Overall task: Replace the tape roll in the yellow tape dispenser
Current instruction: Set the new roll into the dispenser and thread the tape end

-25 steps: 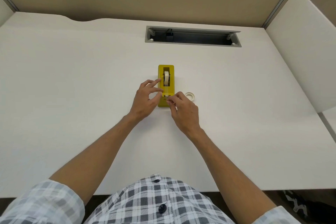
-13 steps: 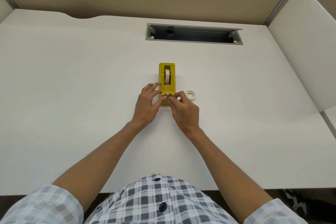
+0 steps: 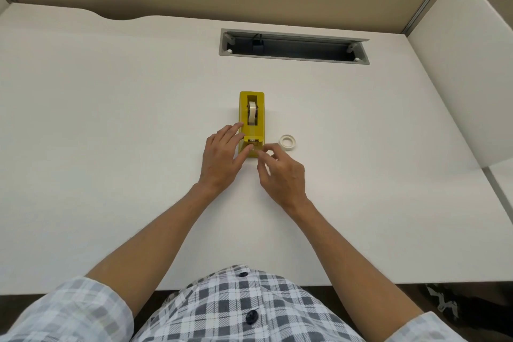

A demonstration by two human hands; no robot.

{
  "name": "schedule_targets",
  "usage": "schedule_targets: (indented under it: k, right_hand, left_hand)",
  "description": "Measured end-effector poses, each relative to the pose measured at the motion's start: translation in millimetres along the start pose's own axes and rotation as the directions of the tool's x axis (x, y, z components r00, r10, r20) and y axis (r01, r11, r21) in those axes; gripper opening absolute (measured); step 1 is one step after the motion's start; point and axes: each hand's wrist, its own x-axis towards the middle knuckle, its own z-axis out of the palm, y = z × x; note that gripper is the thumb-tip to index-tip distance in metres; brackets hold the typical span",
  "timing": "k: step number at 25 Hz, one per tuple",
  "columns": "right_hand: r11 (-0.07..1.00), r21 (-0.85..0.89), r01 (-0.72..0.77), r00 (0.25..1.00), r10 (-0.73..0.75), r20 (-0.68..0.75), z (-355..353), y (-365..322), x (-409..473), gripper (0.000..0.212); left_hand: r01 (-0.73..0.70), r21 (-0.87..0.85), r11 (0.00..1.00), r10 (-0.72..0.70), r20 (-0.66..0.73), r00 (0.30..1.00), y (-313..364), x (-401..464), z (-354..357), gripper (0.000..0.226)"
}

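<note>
fingers of the left hand (image 3: pixel 222 159) brace the yellow tape dispenser (image 3: pixel 251 119) while the right hand (image 3: pixel 280 172), loosely curled and seemingly empty, should press the tape end onto the cutter (image 3: pixel 252 141).

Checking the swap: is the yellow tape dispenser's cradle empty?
No, a white tape roll sits upright in the yellow tape dispenser, beyond both hands.
</note>
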Motion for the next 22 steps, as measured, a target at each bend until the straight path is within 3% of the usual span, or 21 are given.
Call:
schedule_targets:
  k: [2,5,9,22]
  right_hand:
    - [0.995,0.046,-0.091,0.993,0.094,-0.07,-5.1,2.4,8.1,0.018]
    - [0.973,0.083,-0.217,0.976,0.214,0.051,-7.3,5.8,21.6,0.036]
    - [0.983,0.067,-0.168,0.971,0.154,0.186,-3.3,10.9,29.9,0.037]
    - [0.983,0.049,-0.18,0.965,0.166,0.202,-1.7,9.4,33.8,0.034]
  left_hand:
    - [0.004,-0.013,1.0,-0.005,-0.006,1.0,1.0,-1.0,1.9,0.038]
    - [0.009,-0.023,1.0,-0.01,-0.011,1.0,1.8,-0.8,3.5,0.039]
    - [0.005,-0.029,1.0,-0.004,0.034,0.999,-2.2,-2.4,3.7,0.043]
    - [0.026,-0.006,1.0,-0.025,0.028,0.999,3.2,-3.1,-1.6,0.04]
